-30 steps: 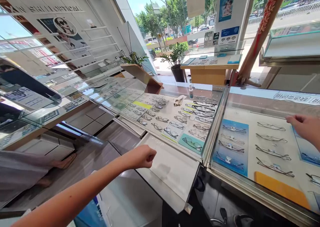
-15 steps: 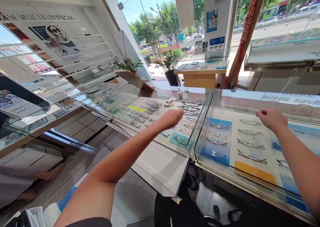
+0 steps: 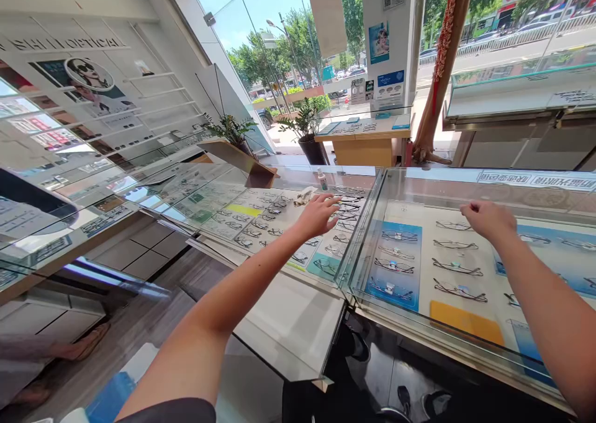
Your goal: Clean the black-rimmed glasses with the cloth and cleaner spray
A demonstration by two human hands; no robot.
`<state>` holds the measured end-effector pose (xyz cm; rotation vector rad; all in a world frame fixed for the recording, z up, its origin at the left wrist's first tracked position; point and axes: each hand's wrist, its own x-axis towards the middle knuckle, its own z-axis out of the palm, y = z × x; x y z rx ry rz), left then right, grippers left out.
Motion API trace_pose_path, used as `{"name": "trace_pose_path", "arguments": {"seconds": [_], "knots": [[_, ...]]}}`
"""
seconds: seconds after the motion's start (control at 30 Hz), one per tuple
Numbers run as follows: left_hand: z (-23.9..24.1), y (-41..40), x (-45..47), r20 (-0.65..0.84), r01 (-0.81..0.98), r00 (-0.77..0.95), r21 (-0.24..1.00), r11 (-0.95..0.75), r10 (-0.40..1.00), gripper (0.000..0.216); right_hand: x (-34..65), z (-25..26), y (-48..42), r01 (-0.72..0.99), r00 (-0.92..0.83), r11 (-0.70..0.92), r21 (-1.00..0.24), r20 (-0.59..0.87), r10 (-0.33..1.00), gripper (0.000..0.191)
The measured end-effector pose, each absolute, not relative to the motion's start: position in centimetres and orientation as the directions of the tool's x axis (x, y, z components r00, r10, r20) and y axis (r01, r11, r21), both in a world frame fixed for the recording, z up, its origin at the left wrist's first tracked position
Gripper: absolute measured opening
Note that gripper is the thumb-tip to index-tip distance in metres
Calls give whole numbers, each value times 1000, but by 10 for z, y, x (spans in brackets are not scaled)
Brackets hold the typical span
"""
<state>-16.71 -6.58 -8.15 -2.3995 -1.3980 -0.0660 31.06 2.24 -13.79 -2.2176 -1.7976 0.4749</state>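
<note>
My left hand (image 3: 318, 215) reaches over the glass counter with its fingers spread apart and nothing in them. Just beyond its fingertips lie dark-framed eyeglasses (image 3: 348, 207). A crumpled cloth (image 3: 304, 195) and a small spray bottle (image 3: 322, 179) are just behind this hand. My right hand (image 3: 492, 223) is over the right-hand glass display case (image 3: 391, 190), its fingers curled together. What those fingers hold, if anything, is hidden. Below and left of it, thin-framed eyeglasses (image 3: 455, 245) lie in a column inside the case.
A blue card (image 3: 416, 268) with eyeglasses and an orange pad (image 3: 466, 322) lie in the right case. A wooden stand (image 3: 261, 176) and potted plants (image 3: 303, 128) are farther back. At lower left, a person's foot (image 3: 90, 342) shows on the floor.
My left hand has gone from closed to open, fingers now spread near the dark-framed eyeglasses. My right hand keeps its curled shape over the case. The view has shifted slightly to the right.
</note>
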Motion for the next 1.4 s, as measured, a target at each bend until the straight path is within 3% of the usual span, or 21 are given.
{"name": "trace_pose_path", "arguments": {"seconds": [0.1, 0.47, 1.4], "knots": [[-89, -60, -166, 165, 842, 495, -331, -425, 853, 34, 310, -138, 23, 897, 185, -208, -390, -96, 978, 39], [-103, -50, -158, 148, 869, 440, -316, -379, 886, 43, 308, -135, 20, 891, 175, -199, -408, -96, 980, 37], [-96, -40, -171, 125, 854, 473, -309, -419, 872, 39, 310, -139, 22, 887, 165, -199, -416, -118, 979, 40]]}}
